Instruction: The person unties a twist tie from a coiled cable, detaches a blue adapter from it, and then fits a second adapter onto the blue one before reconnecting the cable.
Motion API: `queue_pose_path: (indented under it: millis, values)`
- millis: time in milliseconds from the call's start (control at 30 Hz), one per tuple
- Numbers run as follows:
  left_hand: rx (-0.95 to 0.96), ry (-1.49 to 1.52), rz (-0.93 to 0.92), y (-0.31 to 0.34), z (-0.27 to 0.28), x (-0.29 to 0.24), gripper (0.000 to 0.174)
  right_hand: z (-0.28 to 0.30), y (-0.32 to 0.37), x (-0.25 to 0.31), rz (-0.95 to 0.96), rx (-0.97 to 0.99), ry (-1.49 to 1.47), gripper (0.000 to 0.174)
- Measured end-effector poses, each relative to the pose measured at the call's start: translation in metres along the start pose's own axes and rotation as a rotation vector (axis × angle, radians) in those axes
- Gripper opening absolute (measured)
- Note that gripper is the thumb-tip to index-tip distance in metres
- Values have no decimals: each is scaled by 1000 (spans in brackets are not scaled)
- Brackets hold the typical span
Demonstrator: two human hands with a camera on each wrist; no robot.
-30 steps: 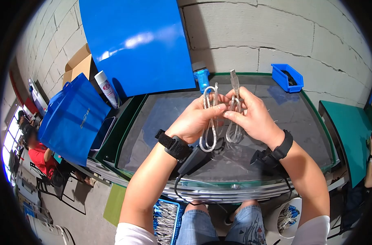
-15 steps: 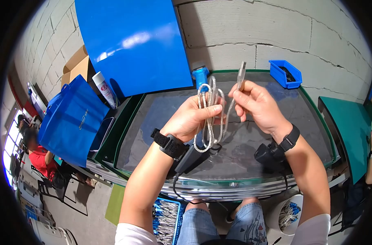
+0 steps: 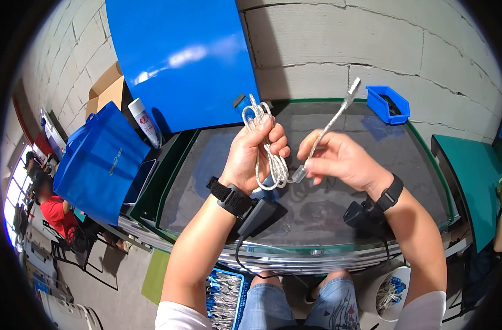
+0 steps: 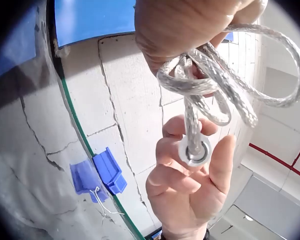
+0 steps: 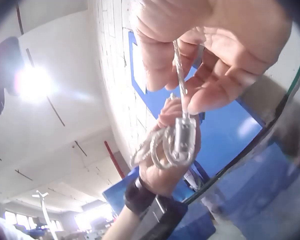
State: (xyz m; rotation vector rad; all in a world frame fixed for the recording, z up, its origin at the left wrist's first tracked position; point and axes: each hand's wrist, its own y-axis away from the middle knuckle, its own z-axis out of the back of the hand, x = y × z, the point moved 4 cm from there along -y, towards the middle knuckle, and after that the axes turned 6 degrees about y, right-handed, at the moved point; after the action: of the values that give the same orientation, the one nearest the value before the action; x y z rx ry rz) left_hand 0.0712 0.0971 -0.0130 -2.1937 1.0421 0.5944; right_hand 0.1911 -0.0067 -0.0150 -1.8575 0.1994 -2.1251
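Observation:
My left hand (image 3: 241, 159) grips a bundled silvery braided USB cable (image 3: 276, 171), its fingers curled round the loops. A blue connector (image 3: 242, 104) shows above that hand. To the right, my right hand (image 3: 347, 164) pinches the cable's free length just above a clear cylindrical bead (image 3: 299, 174). From there the cable runs up to a metal USB plug (image 3: 354, 86), which points up and right. In the right wrist view the bead (image 5: 185, 137) hangs just below the fingertips, in front of the loops. The left wrist view shows the bead (image 4: 195, 151) end-on among the right fingers.
Under the hands lies a dark mat (image 3: 328, 220) with a green edge. A blue bin (image 3: 387, 104) stands at the back right. On the left are a spray can (image 3: 145, 122) and a blue bag (image 3: 105, 159). Below, a blue basket (image 3: 243, 291) and a white bucket (image 3: 366, 300) hold cables.
The left hand has turned and closed round the gathered loops, with the blue connector now at upper left. The right hand has moved from the USB plug down to the cable near the bead.

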Motion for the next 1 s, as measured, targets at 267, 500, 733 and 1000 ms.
queue_pose_path:
  millis: [267,500,733,1000]
  values:
    - [63,88,-110,1,-2,-7,15,6,-1,-3,31,-92,-10,16]
    - [16,60,-126,2,-1,-8,16,5,0,1,100,-139,8,15]
    - [-28,-372,-50,2,-3,3,19,-2,-2,-6,131,-185,667,25]
    - [53,-488,86,5,-11,11,26,-1,0,-5,103,-174,762,28]
